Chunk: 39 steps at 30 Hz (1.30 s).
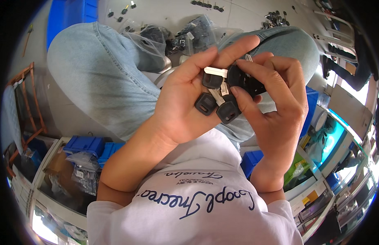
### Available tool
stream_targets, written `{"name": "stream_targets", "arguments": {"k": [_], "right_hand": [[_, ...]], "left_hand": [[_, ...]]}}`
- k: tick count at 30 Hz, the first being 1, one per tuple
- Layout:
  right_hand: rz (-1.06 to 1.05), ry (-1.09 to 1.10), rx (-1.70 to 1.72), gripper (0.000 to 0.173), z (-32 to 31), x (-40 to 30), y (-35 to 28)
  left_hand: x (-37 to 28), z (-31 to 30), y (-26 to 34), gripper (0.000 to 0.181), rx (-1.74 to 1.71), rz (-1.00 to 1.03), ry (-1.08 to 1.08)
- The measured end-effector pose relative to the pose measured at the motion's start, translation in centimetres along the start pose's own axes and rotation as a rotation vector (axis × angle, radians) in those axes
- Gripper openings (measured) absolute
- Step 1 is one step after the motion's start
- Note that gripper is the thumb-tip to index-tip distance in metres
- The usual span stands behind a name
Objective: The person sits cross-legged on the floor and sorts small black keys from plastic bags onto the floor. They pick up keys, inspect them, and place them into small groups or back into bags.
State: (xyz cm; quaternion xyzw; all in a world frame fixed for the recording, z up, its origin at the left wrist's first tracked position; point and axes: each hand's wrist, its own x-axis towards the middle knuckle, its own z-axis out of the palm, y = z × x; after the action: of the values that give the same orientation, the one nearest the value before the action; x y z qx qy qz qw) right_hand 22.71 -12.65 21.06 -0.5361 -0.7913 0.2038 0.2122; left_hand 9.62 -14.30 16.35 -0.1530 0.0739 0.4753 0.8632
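Note:
My left hand (183, 104) is turned palm up in front of my lap. On its palm and fingers lie several loose keys with black plastic heads and silver blades; one key (228, 109) rests at the lower edge of the palm. Just right of them, my right hand (281, 92) pinches a black-headed key (235, 75) between thumb and fingers. More black key heads (255, 87) show behind its fingertips, partly hidden, so I cannot tell how many it holds. The two hands overlap at the fingers.
Clear plastic bags of black parts (183, 38) lie on the floor beyond my crossed legs. Farther out are a key pile (275, 20), a key row (204, 4) and a blue bin (70, 18). Shelves with blue boxes (85, 145) stand behind me; a wooden chair (30, 101) is left.

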Motion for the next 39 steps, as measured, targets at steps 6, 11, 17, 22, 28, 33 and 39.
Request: {"name": "stream_targets", "arguments": {"k": [6,11,17,22,28,33,39], "right_hand": [[0.040,0.018,0.140,0.023,0.0,-0.2,0.1],[0.163,0.115,0.277,0.010,0.0,-0.2,-0.1],[0.211,0.175,0.292,0.009,0.0,-0.4,0.8],[0.264,0.217,0.298,0.015,0.3,-0.8,0.5],[0.057,-0.032,0.199,0.033,-0.6,-2.1,-0.6],[0.037,-0.057,0.160,0.038,0.3,-2.6,-0.8],[0.042,-0.007,0.222,0.028,0.3,-2.6,-1.0]], "left_hand": [[0.2,-0.4,0.0,0.050,-0.007,-0.011,-0.044],[0.4,-0.5,0.0,0.051,-0.011,-0.004,-0.110],[0.5,-0.8,0.0,0.054,0.032,0.022,-0.136],[0.4,-0.7,0.1,0.054,0.037,0.031,-0.096],[0.7,-1.4,0.6,0.055,0.051,0.047,-0.164],[0.5,-0.4,0.4,0.050,-0.006,0.059,-0.039],[0.6,-0.2,0.2,0.050,0.006,0.073,-0.020]]}}
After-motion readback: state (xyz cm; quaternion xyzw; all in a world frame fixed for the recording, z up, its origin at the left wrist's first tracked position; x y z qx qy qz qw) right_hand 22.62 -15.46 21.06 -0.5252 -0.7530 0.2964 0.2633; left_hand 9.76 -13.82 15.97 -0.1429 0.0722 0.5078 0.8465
